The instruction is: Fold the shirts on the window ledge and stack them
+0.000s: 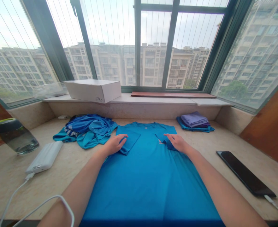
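Note:
A blue T-shirt (148,176) lies spread out in front of me, its collar at the far end and its lower part reaching the near counter edge. Both short sleeves are turned inward over the body. My left hand (115,144) rests on the left sleeve (131,143), fingers stretched out and slightly apart. On the other side, my right hand (178,143) lies over the right sleeve (168,142), which looks more bunched; its fingers are extended toward the shirt's middle. A small pale print shows beside that sleeve.
Crumpled blue clothes (91,127) lie left of the collar; a folded stack (195,120) is at right. A bottle (15,135), a white power bank (44,156) with cable and a black phone (245,172) flank the shirt. A white box (92,90) stands on the sill.

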